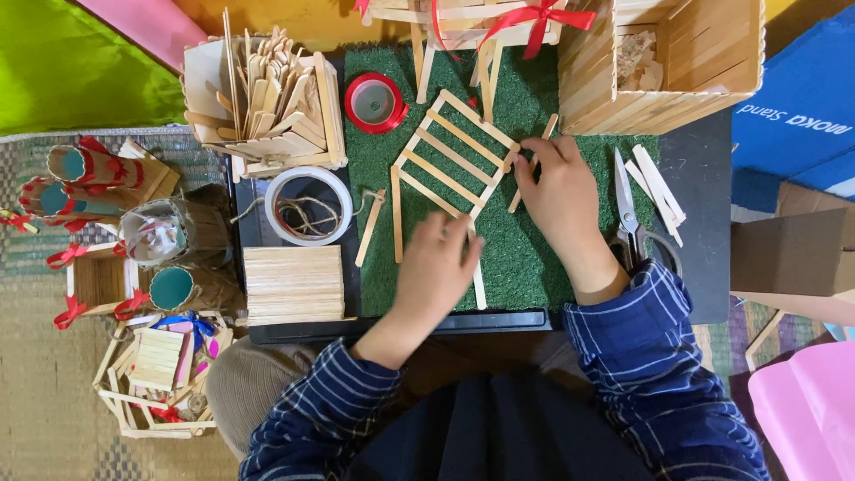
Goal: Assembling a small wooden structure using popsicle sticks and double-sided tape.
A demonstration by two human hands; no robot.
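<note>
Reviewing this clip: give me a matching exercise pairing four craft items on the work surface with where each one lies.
Items:
1. red ribbon roll
2. scissors
3. stick ladder frame
4. flat stick stack

Places:
A. right of the right hand
B. between both hands, on the green turf
C. far edge of the turf, left
D. left of the turf, near edge

Pairs: 1-C, 2-A, 3-B, 4-D

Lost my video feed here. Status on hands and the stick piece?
Left hand and right hand both on ladder-like stick frame, flat on green mat. Scissors beside right hand, clear.
</note>
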